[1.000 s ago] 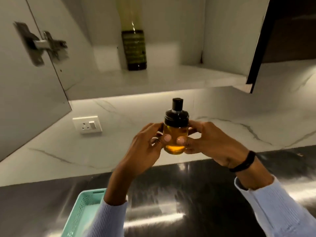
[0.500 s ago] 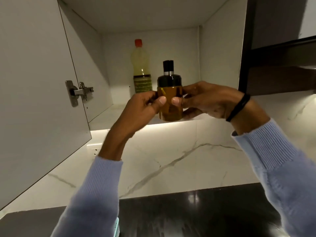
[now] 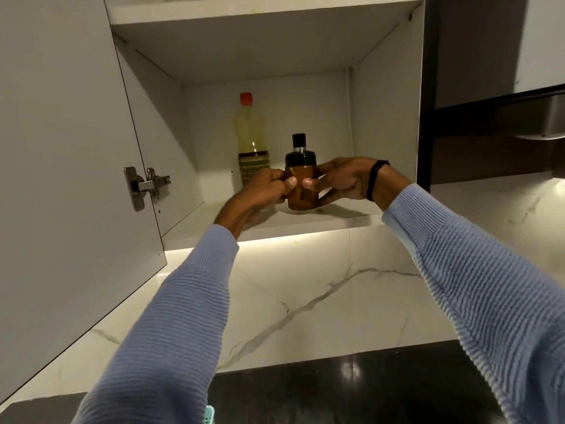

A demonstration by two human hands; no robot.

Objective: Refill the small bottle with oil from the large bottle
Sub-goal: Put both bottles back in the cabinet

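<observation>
Nearest the camera, two blue ribbed sleeves [image 3: 171, 307] are seen reaching up over a dark counter [image 3: 351, 390], with a sliver of a teal basket [image 3: 209, 419] cut off at the bottom edge. Beyond them a marbled white backsplash [image 3: 305, 286] is lit from under the cabinet.

At the front of the cabinet shelf [image 3: 345, 220] the small bottle [image 3: 302, 191] is held upright between both hands. The left hand [image 3: 260, 191] is curled against its left side, thumb laid on the amber glass; the right hand [image 3: 339, 182] (a dark band is worn at the wrist) is wrapped round the right side, thumb pressed on the front. Both are closed on the body below the black cap [image 3: 299, 153]. The base appears to be on the shelf or just above it; contact cannot be made out.

The bottle is judged stiff and breakable, moderately heavy for its size with oil inside, and possibly slick if any film is on the glass. A hold low on the body is judged safest; the cap should be gripped only for unscrewing.

Further back, just left of it, the large bottle [image 3: 251, 139] is stood upright, capped in red, its lower part hidden by the left hand. Its plastic wall is expected to give under a squeeze. The oil level in the small bottle is hard to read in the shadow, and the fingers behind it are hidden.
</observation>
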